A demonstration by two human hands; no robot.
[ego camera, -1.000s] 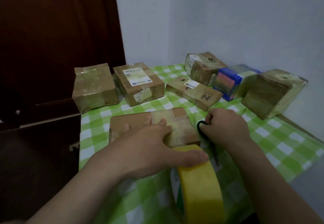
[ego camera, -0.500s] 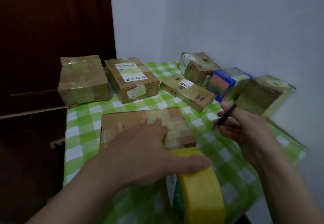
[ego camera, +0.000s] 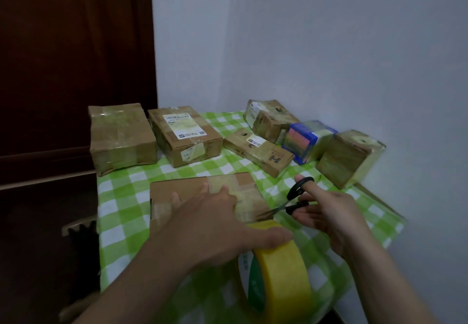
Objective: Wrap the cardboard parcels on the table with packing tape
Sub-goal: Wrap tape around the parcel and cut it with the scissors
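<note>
A flat cardboard parcel (ego camera: 177, 189) lies in front of me on the green checked table (ego camera: 121, 212), with tape across its right part. My left hand (ego camera: 215, 225) rests flat on it, and the thumb hooks over a big yellow tape roll (ego camera: 281, 278) that stands on edge near me. My right hand (ego camera: 326, 212) holds black scissors (ego camera: 295, 198) by the handles. Their blades point left at the parcel's near right corner, where the tape runs from the roll.
Several taped parcels line the back of the table: a brown box (ego camera: 121, 136), a labelled box (ego camera: 184, 133), a long flat box (ego camera: 258, 151), a blue-ended box (ego camera: 307, 141) and a cube box (ego camera: 349, 156). A white wall stands right, a dark door left.
My right hand picked the scissors up off the table, turned them and brought the blades down to the tape at the parcel's corner. The left hand stayed on the parcel and roll.
</note>
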